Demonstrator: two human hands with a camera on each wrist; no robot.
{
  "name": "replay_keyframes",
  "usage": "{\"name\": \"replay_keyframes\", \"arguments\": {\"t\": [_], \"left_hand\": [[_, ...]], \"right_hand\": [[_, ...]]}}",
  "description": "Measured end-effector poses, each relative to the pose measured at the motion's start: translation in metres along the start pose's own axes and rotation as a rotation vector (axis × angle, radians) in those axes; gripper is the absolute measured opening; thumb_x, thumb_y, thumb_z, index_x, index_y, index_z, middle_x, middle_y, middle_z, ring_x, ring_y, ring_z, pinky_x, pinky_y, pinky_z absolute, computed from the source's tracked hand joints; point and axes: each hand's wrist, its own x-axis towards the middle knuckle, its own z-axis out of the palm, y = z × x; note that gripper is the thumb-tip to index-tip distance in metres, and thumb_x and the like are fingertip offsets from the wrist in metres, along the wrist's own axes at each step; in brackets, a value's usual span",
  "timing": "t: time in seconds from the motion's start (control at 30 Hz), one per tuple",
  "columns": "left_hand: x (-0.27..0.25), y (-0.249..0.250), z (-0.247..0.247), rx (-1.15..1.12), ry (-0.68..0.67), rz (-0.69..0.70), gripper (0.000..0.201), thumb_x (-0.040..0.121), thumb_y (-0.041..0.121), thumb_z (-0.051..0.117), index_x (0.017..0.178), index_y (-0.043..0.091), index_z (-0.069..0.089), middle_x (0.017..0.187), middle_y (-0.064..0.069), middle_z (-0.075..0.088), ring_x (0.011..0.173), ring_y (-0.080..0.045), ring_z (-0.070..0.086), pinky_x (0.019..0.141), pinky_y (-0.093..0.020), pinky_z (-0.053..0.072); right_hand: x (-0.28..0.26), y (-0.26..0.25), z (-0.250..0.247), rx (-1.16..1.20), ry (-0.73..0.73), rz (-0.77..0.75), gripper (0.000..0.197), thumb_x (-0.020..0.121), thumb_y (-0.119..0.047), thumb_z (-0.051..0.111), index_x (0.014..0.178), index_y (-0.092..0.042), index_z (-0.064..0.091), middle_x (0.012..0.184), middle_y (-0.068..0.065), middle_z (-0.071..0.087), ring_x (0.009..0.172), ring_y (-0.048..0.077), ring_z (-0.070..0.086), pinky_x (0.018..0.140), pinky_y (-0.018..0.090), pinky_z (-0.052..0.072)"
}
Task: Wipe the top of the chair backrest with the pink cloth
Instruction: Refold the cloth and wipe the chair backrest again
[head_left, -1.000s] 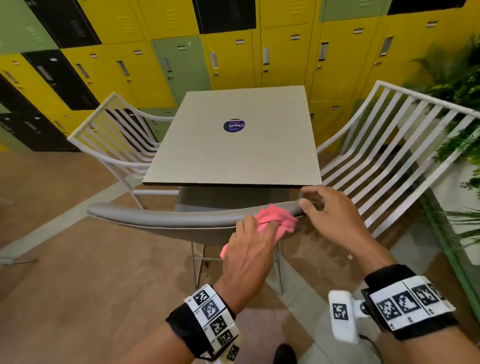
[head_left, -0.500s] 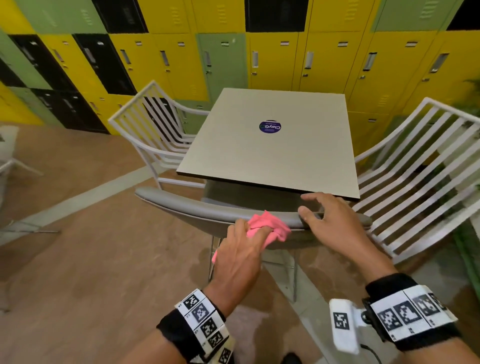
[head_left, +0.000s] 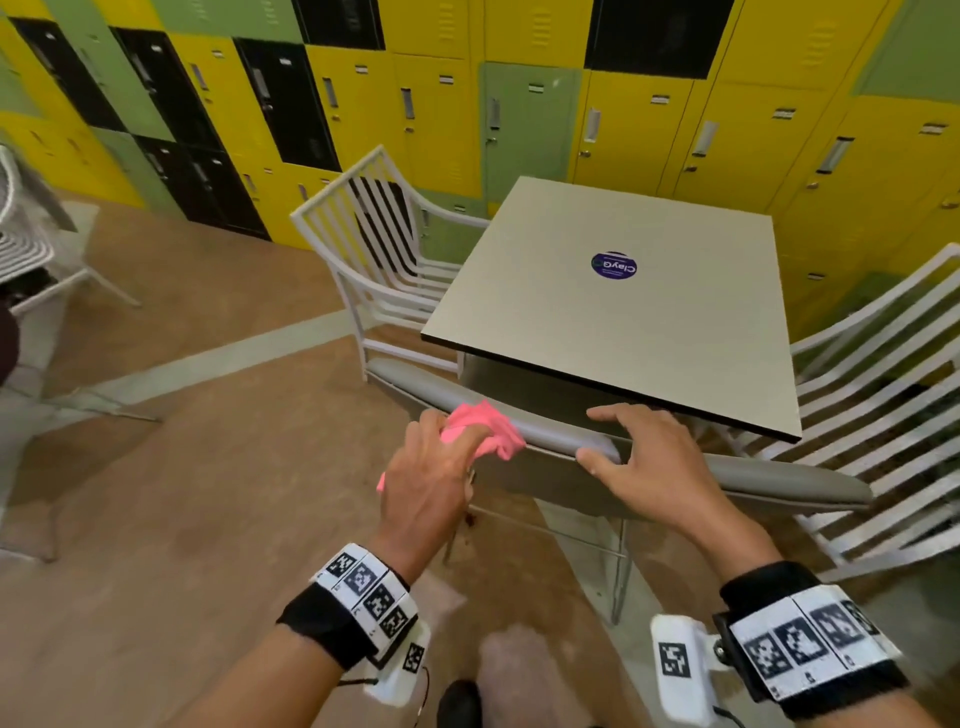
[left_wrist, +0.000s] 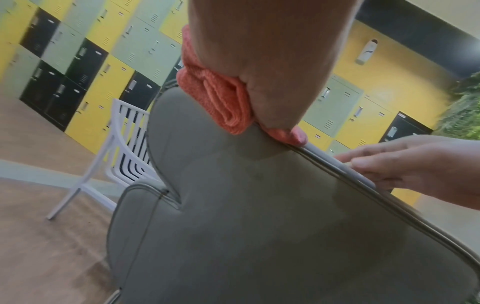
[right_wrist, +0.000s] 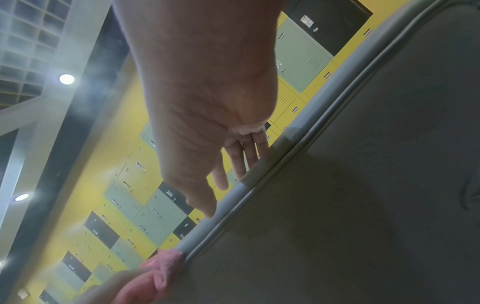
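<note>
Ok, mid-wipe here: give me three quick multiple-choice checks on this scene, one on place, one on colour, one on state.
1. Where is the pink cloth?
A. on the backrest top edge
B. on the table
C. on the floor

2. What colour is the round sticker on the table?
A. red
B. dark blue
C. white

3. What is the right hand doing?
A. gripping the cloth
B. hanging free
C. resting on the backrest

Answers: 1 A, the left hand presses it onto the grey rim; 2 B, head view shows it; 3 C, fingers lie over the rim.

square beige table (head_left: 623, 332) with round blue sticker (head_left: 613, 265), white slatted chairs (head_left: 379, 249), yellow-green-black lockers (head_left: 441, 104)
</note>
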Motion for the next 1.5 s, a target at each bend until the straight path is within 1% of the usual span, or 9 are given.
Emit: {"name": "replay_keyframes", "arguments": {"t": [0.5, 0.67, 0.77, 0.87, 1.03, 1.23, 1.37, 1.43, 1.5], "left_hand": [[0.029, -0.107, -0.007, -0.061, 0.157, -0.099, 0.056, 0.076, -0.007, 0.068, 0.117, 0.031, 0.072, 0.099, -0.007, 0.05, 0.084, -0.029, 0.054, 0.053, -0.032, 0.042], [0.045, -0.156, -0.021, -0.166, 0.121, -0.473, 0.045, 0.098, 0.01, 0.06, 0.126, 0.043, 0.07, 0.106, -0.002, 0.048, 0.091, -0.027, 0.057, 0.071, -0.036, 0.048], [0.044, -0.182, -0.029, -0.204, 0.11, -0.64, 0.043, 0.096, 0.009, 0.061, 0.129, 0.035, 0.07, 0.108, 0.0, 0.043, 0.082, -0.025, 0.054, 0.069, -0.032, 0.041], [0.03, -0.163, -0.026, -0.213, 0.234, -0.408, 0.058, 0.091, -0.002, 0.06, 0.137, 0.034, 0.063, 0.122, 0.0, 0.049, 0.089, -0.019, 0.056, 0.053, -0.021, 0.035], [0.018, -0.127, 0.008, -0.182, 0.208, 0.0, 0.083, 0.08, -0.012, 0.06, 0.15, 0.032, 0.058, 0.15, 0.009, 0.057, 0.09, -0.014, 0.05, 0.059, -0.024, 0.05], [0.024, -0.157, 0.025, -0.148, 0.25, 0.013, 0.069, 0.083, -0.005, 0.057, 0.142, 0.027, 0.067, 0.145, 0.009, 0.065, 0.083, -0.021, 0.051, 0.062, -0.031, 0.05], [0.033, -0.186, 0.024, -0.309, 0.18, -0.416, 0.055, 0.099, 0.011, 0.045, 0.143, 0.039, 0.064, 0.15, 0.015, 0.061, 0.117, -0.025, 0.062, 0.095, -0.043, 0.055], [0.031, -0.188, 0.021, -0.362, 0.261, -0.501, 0.064, 0.095, -0.002, 0.056, 0.145, 0.038, 0.061, 0.148, 0.014, 0.063, 0.112, -0.021, 0.062, 0.082, -0.034, 0.057], [0.027, -0.172, 0.015, -0.342, 0.345, -0.343, 0.069, 0.092, -0.005, 0.053, 0.147, 0.035, 0.061, 0.147, 0.016, 0.063, 0.093, -0.011, 0.054, 0.06, -0.015, 0.041]], "right_hand": [[0.02, -0.077, 0.043, -0.054, 0.006, -0.077, 0.051, 0.089, -0.053, 0.067, 0.137, -0.038, 0.057, 0.131, -0.012, 0.062, 0.119, 0.015, 0.051, 0.102, 0.036, 0.04], [0.025, -0.105, 0.051, -0.054, -0.003, -0.117, 0.049, 0.091, -0.051, 0.066, 0.137, -0.036, 0.058, 0.129, -0.011, 0.062, 0.116, 0.015, 0.051, 0.1, 0.036, 0.041], [0.029, -0.117, 0.056, -0.041, 0.002, -0.129, 0.048, 0.092, -0.051, 0.065, 0.137, -0.035, 0.059, 0.128, -0.011, 0.062, 0.115, 0.014, 0.052, 0.099, 0.036, 0.043], [0.035, -0.127, 0.062, -0.04, 0.006, -0.121, 0.048, 0.094, -0.049, 0.065, 0.139, -0.033, 0.058, 0.131, -0.01, 0.062, 0.119, 0.015, 0.052, 0.101, 0.038, 0.045], [0.049, -0.147, 0.074, -0.06, 0.003, -0.155, 0.047, 0.094, -0.048, 0.065, 0.138, -0.034, 0.059, 0.131, -0.01, 0.063, 0.118, 0.015, 0.053, 0.1, 0.038, 0.046], [0.061, -0.16, 0.083, -0.083, 0.019, -0.194, 0.046, 0.092, -0.05, 0.065, 0.136, -0.036, 0.06, 0.129, -0.012, 0.064, 0.116, 0.013, 0.054, 0.1, 0.038, 0.047], [0.065, -0.164, 0.082, -0.1, 0.008, -0.211, 0.046, 0.093, -0.05, 0.065, 0.137, -0.036, 0.058, 0.132, -0.012, 0.062, 0.119, 0.013, 0.052, 0.102, 0.038, 0.047], [0.066, -0.164, 0.083, -0.097, 0.0, -0.212, 0.048, 0.094, -0.05, 0.065, 0.139, -0.036, 0.056, 0.134, -0.012, 0.06, 0.121, 0.011, 0.051, 0.103, 0.037, 0.046], [0.07, -0.164, 0.084, -0.112, -0.009, -0.209, 0.05, 0.094, -0.05, 0.065, 0.141, -0.036, 0.055, 0.136, -0.011, 0.06, 0.122, 0.012, 0.051, 0.103, 0.036, 0.045]]}}
